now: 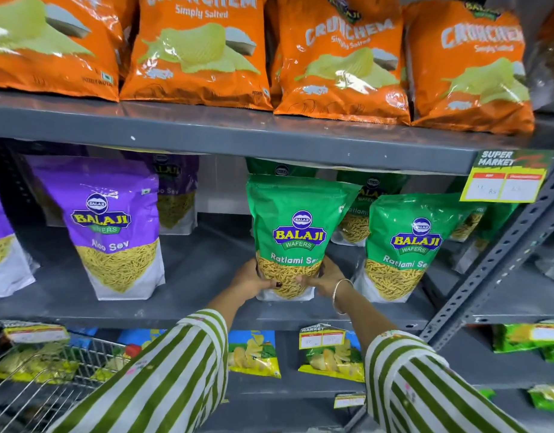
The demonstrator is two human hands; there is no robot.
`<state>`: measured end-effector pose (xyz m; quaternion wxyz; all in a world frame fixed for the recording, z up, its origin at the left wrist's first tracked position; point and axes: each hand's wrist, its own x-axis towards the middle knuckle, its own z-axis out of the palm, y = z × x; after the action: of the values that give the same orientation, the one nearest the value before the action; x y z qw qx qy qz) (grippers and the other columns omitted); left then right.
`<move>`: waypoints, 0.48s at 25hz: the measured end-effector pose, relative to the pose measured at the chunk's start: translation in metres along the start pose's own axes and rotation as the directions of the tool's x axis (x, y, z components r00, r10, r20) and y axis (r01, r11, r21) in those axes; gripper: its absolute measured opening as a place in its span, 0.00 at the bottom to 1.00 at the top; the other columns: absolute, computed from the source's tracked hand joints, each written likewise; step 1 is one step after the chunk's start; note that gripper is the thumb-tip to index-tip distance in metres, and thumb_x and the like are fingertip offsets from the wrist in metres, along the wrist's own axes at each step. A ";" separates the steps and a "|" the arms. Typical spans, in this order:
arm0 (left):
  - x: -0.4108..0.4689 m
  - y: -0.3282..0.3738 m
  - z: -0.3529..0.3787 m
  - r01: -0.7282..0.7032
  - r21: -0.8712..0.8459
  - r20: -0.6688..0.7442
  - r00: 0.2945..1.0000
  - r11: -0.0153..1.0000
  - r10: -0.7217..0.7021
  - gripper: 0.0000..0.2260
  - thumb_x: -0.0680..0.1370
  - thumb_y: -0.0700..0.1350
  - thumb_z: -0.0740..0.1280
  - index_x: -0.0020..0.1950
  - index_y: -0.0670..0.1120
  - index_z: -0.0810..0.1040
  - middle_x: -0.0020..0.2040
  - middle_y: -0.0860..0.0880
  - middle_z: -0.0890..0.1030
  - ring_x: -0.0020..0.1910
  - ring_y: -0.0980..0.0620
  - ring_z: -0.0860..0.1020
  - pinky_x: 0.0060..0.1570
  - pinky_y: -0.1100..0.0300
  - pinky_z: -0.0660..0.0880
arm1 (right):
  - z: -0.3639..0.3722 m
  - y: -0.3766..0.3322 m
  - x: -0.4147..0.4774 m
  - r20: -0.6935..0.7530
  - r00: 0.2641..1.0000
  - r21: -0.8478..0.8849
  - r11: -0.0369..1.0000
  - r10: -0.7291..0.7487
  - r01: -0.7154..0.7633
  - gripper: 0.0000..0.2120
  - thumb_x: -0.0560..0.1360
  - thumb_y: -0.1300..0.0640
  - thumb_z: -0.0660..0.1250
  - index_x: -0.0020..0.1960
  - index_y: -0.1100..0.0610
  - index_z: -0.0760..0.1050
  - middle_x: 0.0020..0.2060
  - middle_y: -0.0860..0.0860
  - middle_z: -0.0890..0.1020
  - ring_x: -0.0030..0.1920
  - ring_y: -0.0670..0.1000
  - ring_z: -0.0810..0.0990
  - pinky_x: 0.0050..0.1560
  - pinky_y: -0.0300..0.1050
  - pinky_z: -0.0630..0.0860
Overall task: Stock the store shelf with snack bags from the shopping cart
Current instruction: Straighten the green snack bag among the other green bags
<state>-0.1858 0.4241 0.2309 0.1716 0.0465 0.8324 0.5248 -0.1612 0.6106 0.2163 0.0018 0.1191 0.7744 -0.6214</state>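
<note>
A green Ratlami Sev bag (296,226) stands upright on the middle grey shelf (200,276). My left hand (252,281) grips its lower left side and my right hand (324,278), with a bangle on the wrist, grips its lower right side. Its base rests on or just above the shelf board; I cannot tell which. A second green Ratlami Sev bag (403,245) stands just to its right, with more green bags behind both. The wire shopping cart (41,389) shows at the bottom left.
Purple Aloo Sev bags (113,226) stand to the left, with a gap of bare shelf between them and the held bag. Orange Crunchem bags (200,48) fill the shelf above. A price tag (506,176) hangs at right beside a perforated upright (500,254). Chip bags (253,354) sit below.
</note>
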 end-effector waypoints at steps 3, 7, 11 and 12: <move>0.005 -0.003 0.000 0.001 0.003 0.008 1.000 1.000 -0.001 0.26 0.68 0.41 0.74 0.63 0.44 0.69 0.64 0.42 0.76 0.63 0.42 0.73 0.62 0.42 0.73 | 0.002 0.002 0.003 -0.010 1.000 0.013 1.000 0.002 -0.002 0.36 0.64 0.69 0.74 0.68 0.64 0.64 0.65 0.62 0.74 0.65 0.60 0.72 0.68 0.59 0.69; 0.008 -0.006 0.001 0.009 -0.002 0.003 1.000 1.000 -0.009 0.28 0.67 0.41 0.74 0.64 0.43 0.68 0.65 0.43 0.75 0.64 0.42 0.72 0.63 0.43 0.72 | 0.002 0.002 0.001 0.016 1.000 -0.027 1.000 0.000 0.001 0.37 0.64 0.66 0.75 0.69 0.63 0.62 0.65 0.60 0.73 0.67 0.59 0.71 0.69 0.58 0.68; 0.003 -0.003 -0.001 0.198 0.340 -0.038 0.980 0.919 -0.197 0.40 0.64 0.51 0.76 0.69 0.41 0.60 0.69 0.43 0.67 0.69 0.42 0.66 0.69 0.48 0.67 | -0.015 0.011 -0.007 -0.049 0.985 -0.134 0.976 0.167 -0.172 0.36 0.65 0.64 0.75 0.68 0.66 0.62 0.60 0.58 0.72 0.63 0.57 0.71 0.63 0.50 0.73; -0.001 0.000 0.001 0.224 0.542 -0.010 0.965 0.810 -0.261 0.36 0.66 0.52 0.74 0.67 0.41 0.62 0.66 0.43 0.69 0.66 0.43 0.68 0.68 0.51 0.68 | -0.027 0.015 -0.014 -0.102 0.957 -0.145 0.948 0.270 -0.283 0.31 0.68 0.64 0.72 0.67 0.67 0.64 0.55 0.58 0.72 0.58 0.55 0.72 0.53 0.41 0.77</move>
<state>-0.1850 0.4248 0.2311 0.2442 0.0032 0.9391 0.2419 -0.1410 0.6366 0.2102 0.0672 0.2509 0.7962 -0.5464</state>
